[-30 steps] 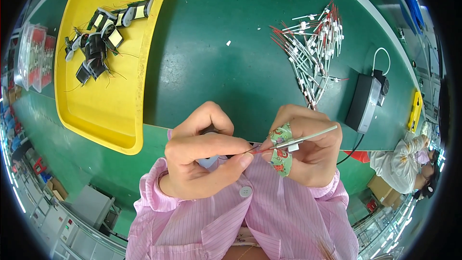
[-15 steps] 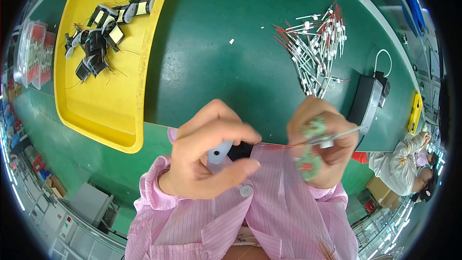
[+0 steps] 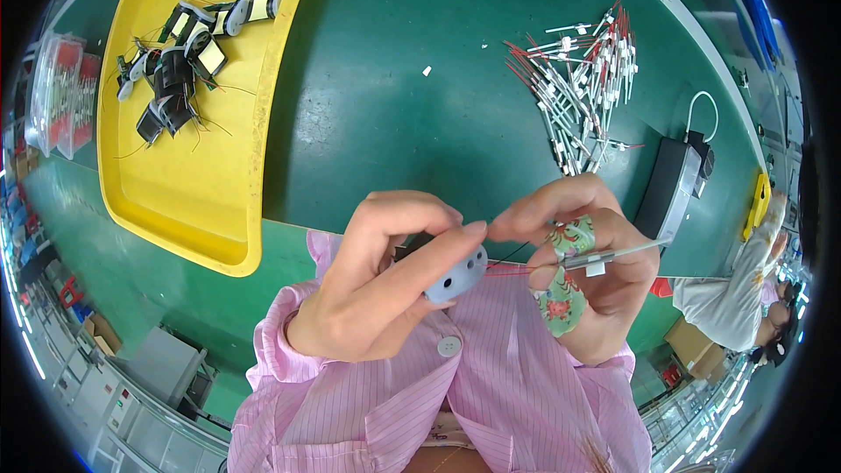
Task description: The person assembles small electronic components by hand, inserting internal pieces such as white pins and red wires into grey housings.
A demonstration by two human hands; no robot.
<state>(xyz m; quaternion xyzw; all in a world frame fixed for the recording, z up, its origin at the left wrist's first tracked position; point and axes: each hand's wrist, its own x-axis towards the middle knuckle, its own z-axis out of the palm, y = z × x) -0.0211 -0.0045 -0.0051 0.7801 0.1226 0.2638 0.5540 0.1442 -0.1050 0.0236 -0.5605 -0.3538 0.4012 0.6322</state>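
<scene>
My left hand (image 3: 363, 293) is closed around a small black part with a grey round end cap (image 3: 464, 275) that has dark holes in it. In my right hand (image 3: 611, 300), a thin grey-white lead (image 3: 624, 252) with a white tag and red wire ends lies across the fingers. Green patterned wraps (image 3: 561, 302) cover two of those fingers. The right thumb and forefinger meet close to the left fingertips, by the end cap. Red wires and a thin dark wire run between the cap and my right hand; where they end is hard to see.
A yellow tray (image 3: 188, 228) at the left holds several black parts with grey caps (image 3: 173, 79). Clear packs with red contents (image 3: 66, 96) lie beyond it. A pile of leads (image 3: 583, 92) lies at the right, near a dark box with a cable (image 3: 666, 188). Another person (image 3: 731, 298) sits far right.
My left hand has turned the part so its grey cap faces right. My right thumb and forefinger have stretched out toward it, bringing both hands' fingertips together.
</scene>
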